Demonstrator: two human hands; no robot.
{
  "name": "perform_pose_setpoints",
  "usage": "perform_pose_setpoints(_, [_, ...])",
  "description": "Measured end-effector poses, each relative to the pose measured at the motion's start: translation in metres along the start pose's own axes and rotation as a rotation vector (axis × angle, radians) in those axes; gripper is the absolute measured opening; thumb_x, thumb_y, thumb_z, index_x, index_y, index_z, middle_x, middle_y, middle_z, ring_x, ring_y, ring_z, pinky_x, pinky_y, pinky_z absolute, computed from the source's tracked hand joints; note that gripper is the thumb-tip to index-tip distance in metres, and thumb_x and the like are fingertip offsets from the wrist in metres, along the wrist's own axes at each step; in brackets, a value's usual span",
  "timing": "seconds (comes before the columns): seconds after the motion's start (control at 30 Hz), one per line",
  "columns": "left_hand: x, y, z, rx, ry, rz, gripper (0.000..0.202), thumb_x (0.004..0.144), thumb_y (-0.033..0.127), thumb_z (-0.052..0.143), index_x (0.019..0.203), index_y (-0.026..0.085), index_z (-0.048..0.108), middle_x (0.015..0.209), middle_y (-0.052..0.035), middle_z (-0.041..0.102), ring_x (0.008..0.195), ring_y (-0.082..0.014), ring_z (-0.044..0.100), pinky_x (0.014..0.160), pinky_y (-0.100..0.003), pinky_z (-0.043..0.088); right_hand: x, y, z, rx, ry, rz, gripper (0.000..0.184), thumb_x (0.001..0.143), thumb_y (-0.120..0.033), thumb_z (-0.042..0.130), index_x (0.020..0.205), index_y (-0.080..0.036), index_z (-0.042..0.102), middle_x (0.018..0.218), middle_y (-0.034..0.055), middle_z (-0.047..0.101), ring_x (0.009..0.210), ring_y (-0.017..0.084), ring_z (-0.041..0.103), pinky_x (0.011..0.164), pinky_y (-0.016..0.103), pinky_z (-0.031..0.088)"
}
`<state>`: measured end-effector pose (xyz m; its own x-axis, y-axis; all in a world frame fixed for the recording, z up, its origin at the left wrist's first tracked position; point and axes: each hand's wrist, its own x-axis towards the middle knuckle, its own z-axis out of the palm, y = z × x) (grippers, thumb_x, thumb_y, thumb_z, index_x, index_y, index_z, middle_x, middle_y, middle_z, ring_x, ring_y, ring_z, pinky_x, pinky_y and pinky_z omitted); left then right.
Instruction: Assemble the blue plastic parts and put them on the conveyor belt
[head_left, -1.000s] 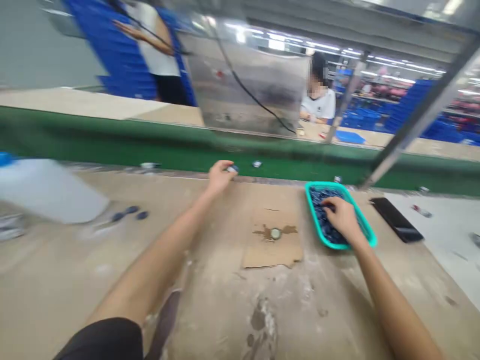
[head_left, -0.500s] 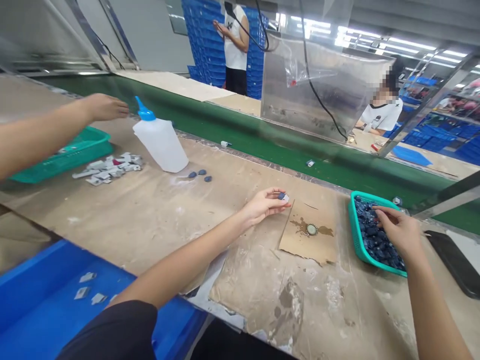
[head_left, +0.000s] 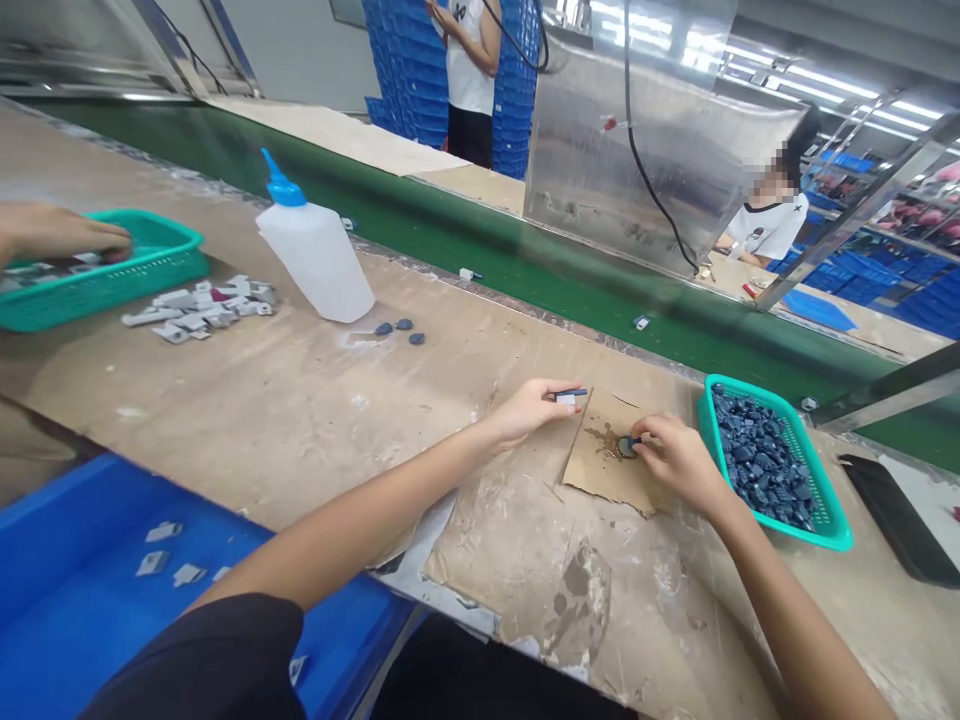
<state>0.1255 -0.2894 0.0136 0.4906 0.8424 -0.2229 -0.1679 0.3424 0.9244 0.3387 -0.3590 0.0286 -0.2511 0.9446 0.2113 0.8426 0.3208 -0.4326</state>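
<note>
Right hand (head_left: 679, 462)'s moved from the teal basket (head_left: 787, 408) to the cardboard (head_left: 600, 480), fingers pinching a blue part (head_left: 628, 446) on the glue spot (head_left: 604, 438). Left fingers (head_left: 536, 408) pinch another piece (head_left: 566, 398), which looks like next up.

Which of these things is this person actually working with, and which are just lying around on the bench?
Working with: left hand holding a small blue-and-white part; right hand on a dark blue piece on stained cardboard; teal basket of dark blue pieces.

Lying about: white squeeze bottle; blue tray; black slab.
</note>
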Motion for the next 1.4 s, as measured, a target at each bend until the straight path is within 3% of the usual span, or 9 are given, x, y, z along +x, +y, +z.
perform_pose_setpoints(0.23, [-0.002, -0.004, -0.003, 0.585, 0.101, 0.353, 0.03, 0.065, 0.01, 0.059, 0.094, 0.017, 0.061, 0.096, -0.0057, 0.058, 0.086, -0.0167, 0.058, 0.082, -0.031, 0.046, -0.001, -0.001, 0.004, -0.121, -0.059, -0.044, 0.011, 0.073, -0.01, 0.042, 0.071, -0.02, 0.046, 0.075, 0.0056, 0.056, 0.072, 0.019, 0.052, 0.064, 0.029, 0.042])
perform_pose_setpoints(0.33, [-0.007, -0.004, -0.002, 0.761, 0.065, 0.47, 0.024, 0.067, 0.014, 0.057, 0.091, 0.019, 0.06, 0.095, -0.0034, 0.058, 0.087, -0.0166, 0.056, 0.08, -0.03, 0.045, -0.002, -0.001, 0.005, -0.132, -0.042, -0.051, 0.014, 0.072, -0.008, 0.041, 0.068, -0.021, 0.044, 0.074, 0.0051, 0.056, 0.073, 0.019, 0.052, 0.064, 0.029, 0.042])
perform_pose_setpoints(0.53, [-0.014, -0.006, 0.007, 0.736, 0.042, 0.534, 0.021, 0.07, 0.017, 0.057, 0.091, 0.017, 0.056, 0.091, -0.0022, 0.06, 0.082, -0.0133, 0.056, 0.076, -0.024, 0.046, 0.001, -0.007, 0.002, -0.084, -0.041, -0.024, 0.015, 0.073, -0.009, 0.043, 0.065, -0.021, 0.044, 0.073, 0.0063, 0.058, 0.076, 0.021, 0.054, 0.065, 0.032, 0.042])
perform_pose_setpoints(0.63, [-0.015, -0.006, 0.008, 0.767, 0.03, 0.578, 0.024, 0.07, 0.022, 0.06, 0.093, 0.018, 0.056, 0.09, -0.0022, 0.058, 0.08, -0.0131, 0.056, 0.074, -0.024, 0.045, 0.005, -0.016, 0.0, 0.283, 0.063, 0.113, 0.012, 0.074, -0.018, 0.052, 0.068, -0.022, 0.042, 0.085, 0.0066, 0.064, 0.082, 0.021, 0.059, 0.071, 0.034, 0.045])
perform_pose_setpoints(0.8, [-0.019, -0.005, 0.006, 0.864, 0.019, 0.66, 0.017, 0.068, 0.021, 0.061, 0.085, 0.017, 0.058, 0.082, -0.0008, 0.055, 0.075, -0.0129, 0.054, 0.068, -0.023, 0.042, 0.014, -0.034, 0.007, 0.907, 0.191, 0.309, 0.033, 0.064, -0.027, 0.069, 0.068, -0.022, 0.037, 0.082, 0.0041, 0.069, 0.081, 0.019, 0.064, 0.07, 0.031, 0.049])
perform_pose_setpoints(0.97, [-0.021, -0.004, 0.007, 0.865, 0.002, 0.7, 0.016, 0.07, 0.023, 0.061, 0.083, 0.016, 0.058, 0.079, -0.0005, 0.052, 0.072, -0.0113, 0.052, 0.065, -0.021, 0.04, 0.016, -0.046, 0.015, 0.95, 0.229, 0.351, 0.037, 0.06, -0.028, 0.073, 0.066, -0.021, 0.037, 0.08, 0.004, 0.069, 0.079, 0.019, 0.064, 0.066, 0.029, 0.05])
perform_pose_setpoints(1.17, [-0.023, -0.005, 0.007, 0.872, 0.015, 0.698, 0.017, 0.071, 0.025, 0.061, 0.085, 0.017, 0.061, 0.076, 0.0005, 0.051, 0.069, -0.0101, 0.051, 0.065, -0.021, 0.041, 0.007, -0.056, 0.024, 0.815, 0.325, 0.267, 0.029, 0.067, -0.031, 0.069, 0.068, -0.022, 0.042, 0.081, 0.0038, 0.065, 0.092, 0.021, 0.061, 0.082, 0.037, 0.049])
perform_pose_setpoints(1.27, [-0.025, -0.008, 0.006, 0.839, -0.005, 0.756, 0.022, 0.072, 0.023, 0.06, 0.093, 0.017, 0.061, 0.08, -0.0008, 0.054, 0.073, -0.0105, 0.054, 0.068, -0.021, 0.043, 0.004, -0.056, 0.023, 0.843, 0.346, 0.299, 0.029, 0.066, -0.032, 0.07, 0.065, -0.021, 0.043, 0.077, 0.0039, 0.064, 0.09, 0.022, 0.061, 0.079, 0.037, 0.049])
perform_pose_setpoints(1.4, [-0.03, -0.01, 0.009, 0.818, -0.043, 0.896, 0.028, 0.075, 0.025, 0.058, 0.101, 0.017, 0.06, 0.087, -0.0052, 0.057, 0.079, -0.0126, 0.056, 0.073, -0.023, 0.045, 0.002, -0.052, 0.014, 1.117, 0.137, 0.346, 0.028, 0.066, -0.033, 0.071, 0.076, -0.022, 0.047, 0.078, 0.0007, 0.063, 0.081, 0.018, 0.062, 0.072, 0.031, 0.05])
